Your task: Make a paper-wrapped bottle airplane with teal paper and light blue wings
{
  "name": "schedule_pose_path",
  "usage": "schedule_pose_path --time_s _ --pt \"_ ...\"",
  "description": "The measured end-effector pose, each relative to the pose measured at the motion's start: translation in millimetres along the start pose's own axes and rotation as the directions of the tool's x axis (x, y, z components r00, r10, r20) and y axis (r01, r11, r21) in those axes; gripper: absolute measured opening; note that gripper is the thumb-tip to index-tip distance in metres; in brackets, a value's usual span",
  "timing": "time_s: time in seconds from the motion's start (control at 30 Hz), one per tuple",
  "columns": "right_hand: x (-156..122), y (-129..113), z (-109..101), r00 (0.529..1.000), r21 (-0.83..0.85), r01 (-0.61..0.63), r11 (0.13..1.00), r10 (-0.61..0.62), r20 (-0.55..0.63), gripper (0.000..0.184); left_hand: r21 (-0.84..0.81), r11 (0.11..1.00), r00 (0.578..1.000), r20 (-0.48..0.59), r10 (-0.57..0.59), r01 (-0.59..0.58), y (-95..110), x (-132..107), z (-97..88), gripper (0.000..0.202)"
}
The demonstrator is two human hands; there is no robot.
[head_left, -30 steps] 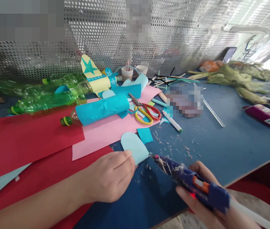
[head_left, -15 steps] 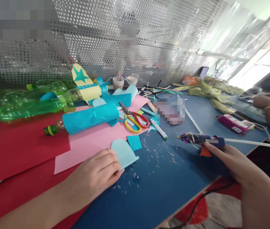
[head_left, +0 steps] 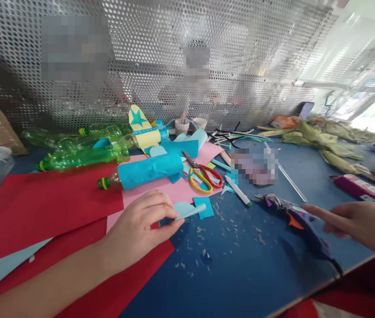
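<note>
My left hand (head_left: 144, 221) pinches a light blue paper piece (head_left: 185, 211) with a rounded edge, lifted just above the table. At the right, a dark blue glue gun (head_left: 310, 229) with an orange trigger lies on its side. My right hand (head_left: 353, 223) is beside it, index finger stretched toward its back end; whether the fingertip touches it I cannot tell. Beyond my left hand lies a bottle wrapped in blue paper (head_left: 151, 171). Scissors (head_left: 204, 174) with red and yellow handles and a white marker (head_left: 238, 191) lie near it.
Red sheets (head_left: 58, 203) and a pink sheet (head_left: 204, 152) spread over the blue table (head_left: 234, 269). Green bottles (head_left: 84, 154) and a yellow-winged paper-and-bottle model (head_left: 146, 134) lie at the back. Dried husks (head_left: 320, 141) and a purple box (head_left: 360, 187) are at the right.
My right hand has let go of the glue gun, which now rests on the table, and drawn back to the right. My left hand has raised and tilted the light blue paper.
</note>
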State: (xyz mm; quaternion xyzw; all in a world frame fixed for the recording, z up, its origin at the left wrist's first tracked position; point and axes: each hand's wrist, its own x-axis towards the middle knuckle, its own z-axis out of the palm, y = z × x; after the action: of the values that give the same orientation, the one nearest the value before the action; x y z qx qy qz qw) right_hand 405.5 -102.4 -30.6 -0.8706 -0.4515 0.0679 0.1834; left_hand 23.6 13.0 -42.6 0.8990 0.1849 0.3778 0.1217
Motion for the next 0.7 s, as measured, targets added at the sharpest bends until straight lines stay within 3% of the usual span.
schedule_pose_path --time_s 0.03,0.1,0.13,0.2,0.23,0.27,0.33,0.5,0.7 --pt "-0.9 -14.5 -1.4 0.993 -0.12 0.05 0.992 -0.036 0.113 0.046 0.001 1.0 1.0 -0.004 -0.017 0.017 -1.2 1.6 -1.9 0.012" --pt "-6.7 -53.6 2.9 0.967 -0.047 0.247 0.968 -0.244 0.066 0.028 0.006 0.998 0.998 -0.021 -0.055 0.055 -3.9 4.0 -4.5 0.013" --pt "-10.6 -75.7 8.3 0.932 0.122 0.35 0.929 -0.358 0.05 0.018 0.012 0.997 0.997 -0.027 -0.073 0.074 -5.1 4.9 -5.5 0.014" --pt "-17.9 -118.0 23.3 0.8 0.45 0.484 0.75 -0.588 0.12 0.022 0.025 0.994 0.994 -0.037 -0.102 0.103 -6.8 6.5 -7.3 0.016" --pt "-20.6 -135.9 31.4 0.738 0.547 0.521 0.655 -0.668 0.098 0.024 0.028 0.993 0.993 -0.042 -0.109 0.111 -7.2 7.3 -8.2 0.017" --pt "-22.6 -150.6 38.9 0.693 0.566 0.548 0.616 -0.713 0.105 0.023 0.026 0.993 0.992 -0.045 -0.114 0.116 -7.2 8.2 -9.3 0.018" --pt "-24.4 -170.2 50.2 0.651 0.574 0.578 0.581 -0.752 0.105 0.019 0.009 0.992 0.991 -0.039 -0.126 0.127 -6.7 9.8 -12.1 0.018" --pt "-23.0 -180.6 54.5 0.667 0.564 0.567 0.601 -0.736 0.113 0.008 -0.029 0.981 0.981 -0.008 -0.192 0.192 -5.7 12.0 -20.1 0.016" --pt "-13.3 -182.7 55.6 0.681 0.662 0.459 0.593 -0.713 0.167 0.006 -0.071 0.949 0.951 0.025 -0.307 0.308 -6.8 19.4 -26.1 0.015"
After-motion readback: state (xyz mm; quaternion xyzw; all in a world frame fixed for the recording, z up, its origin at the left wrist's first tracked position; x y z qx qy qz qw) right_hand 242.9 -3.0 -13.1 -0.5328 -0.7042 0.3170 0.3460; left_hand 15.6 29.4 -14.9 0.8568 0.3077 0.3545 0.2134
